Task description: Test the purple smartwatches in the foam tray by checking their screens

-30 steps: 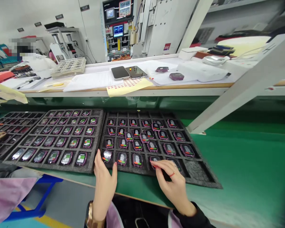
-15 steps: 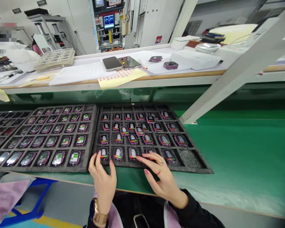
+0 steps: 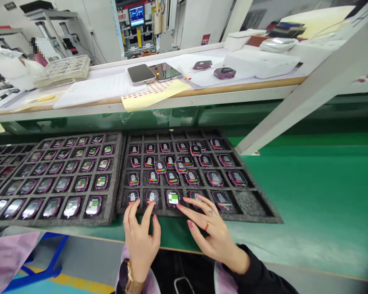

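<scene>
- Clock set on the middle of the right tray (image 3: 253,203), 12 pointing away from the person.
- Watch with the white-and-green screen (image 3: 173,198): between 6 and 7 o'clock, in its own pocket, front row.
- Left hand (image 3: 142,234), 7 o'clock: fingers loosely spread, nothing gripped; tips at the two front-row watches farthest left. Contact or just above, can't tell.
- Right hand (image 3: 213,230), 5 o'clock: fingers spread, thumb apart, no hold on anything; tips at the lower right edge of the white-and-green watch and over its right neighbour (image 3: 196,196).
- Risk: wrong press. Tips sit close to several screens at once, so a stray touch could change a neighbour's display.
- Risk: loose watches at 9 o'clock (image 3: 160,167), the centre (image 3: 181,166) and 1 o'clock (image 3: 195,150) lie across dividers, over other watches; a knock to the tray could slide them, maybe scuff glass.
- Risk: mix-up. Middle tray (image 3: 115,163) at 9 o'clock stands right beside, with similar watches.
- Writing: watch screens carry pale characters above a red-green strip, too small to read.
- Red label (image 3: 205,39) toward 12 and monitor (image 3: 137,16) toward 11: unreadable.
- Printed sheet (image 3: 101,87), 10 to 11 o'clock: text illegible.
- Post (image 3: 322,81), 2 o'clock: dark mark near its top, maybe an H.
- Phone (image 3: 141,74), 11 o'clock: no logo showing.
- No brand legible anywhere.
</scene>
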`<action>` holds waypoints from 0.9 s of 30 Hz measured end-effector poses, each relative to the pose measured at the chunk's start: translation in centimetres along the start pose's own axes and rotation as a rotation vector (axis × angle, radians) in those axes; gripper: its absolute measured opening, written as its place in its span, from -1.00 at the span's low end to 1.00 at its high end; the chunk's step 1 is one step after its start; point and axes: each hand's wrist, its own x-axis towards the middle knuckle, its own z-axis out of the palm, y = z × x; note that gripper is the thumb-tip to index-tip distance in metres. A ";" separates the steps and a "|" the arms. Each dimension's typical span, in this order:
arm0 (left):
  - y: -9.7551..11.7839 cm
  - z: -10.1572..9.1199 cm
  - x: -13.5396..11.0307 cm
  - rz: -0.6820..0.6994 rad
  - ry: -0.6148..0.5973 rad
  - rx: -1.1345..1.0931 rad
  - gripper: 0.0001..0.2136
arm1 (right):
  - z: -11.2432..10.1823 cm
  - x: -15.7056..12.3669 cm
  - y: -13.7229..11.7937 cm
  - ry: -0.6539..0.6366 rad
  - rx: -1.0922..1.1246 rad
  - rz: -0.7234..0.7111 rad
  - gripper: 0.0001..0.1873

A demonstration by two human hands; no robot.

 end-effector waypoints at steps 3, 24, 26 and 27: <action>0.0 0.0 0.1 0.006 -0.027 0.008 -0.70 | -0.3 -0.2 0.0 0.023 0.011 0.002 -0.45; -0.3 0.1 0.4 0.058 -0.039 0.032 -0.66 | -5.6 -3.1 1.8 0.010 -0.125 0.102 -0.39; -0.3 0.2 0.4 0.058 -0.036 0.034 -0.66 | -5.2 -2.8 1.7 -0.045 -0.140 0.102 -0.39; -0.3 0.2 0.4 0.057 -0.031 0.034 -0.66 | -5.0 -2.6 1.7 -0.070 -0.157 0.100 -0.40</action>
